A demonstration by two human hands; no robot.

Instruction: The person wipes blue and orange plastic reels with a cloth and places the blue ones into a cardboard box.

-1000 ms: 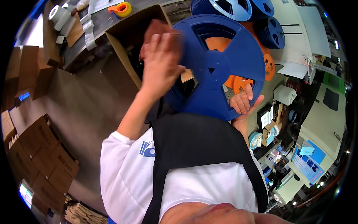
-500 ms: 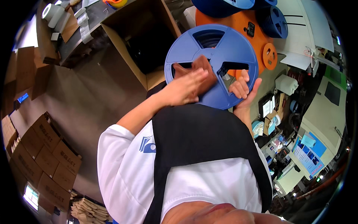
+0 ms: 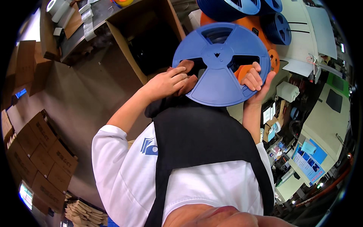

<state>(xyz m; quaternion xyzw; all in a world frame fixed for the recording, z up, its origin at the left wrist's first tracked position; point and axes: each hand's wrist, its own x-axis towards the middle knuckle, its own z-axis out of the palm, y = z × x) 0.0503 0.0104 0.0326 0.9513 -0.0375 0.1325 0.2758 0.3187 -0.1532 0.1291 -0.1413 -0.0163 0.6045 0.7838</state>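
A large blue plastic reel with three wedge-shaped windows is held up in front of my chest, its flat face towards me. My right hand grips its right rim, the fingers hooked through the right window and the thumb outside. At the left rim, my left hand is closed on a brown cloth, which is bunched against the edge and the left window. Part of the cloth lies hidden behind my fingers.
Beyond the reel stands an orange round surface with more blue reels. An open cardboard box is at the far left, beside a dark bench with white rolls. Stacked cartons stand left; a pale machine is at right.
My left hand has drawn the cloth from the reel's face out to its left rim. The reel has shifted slightly right, uncovering its hub.
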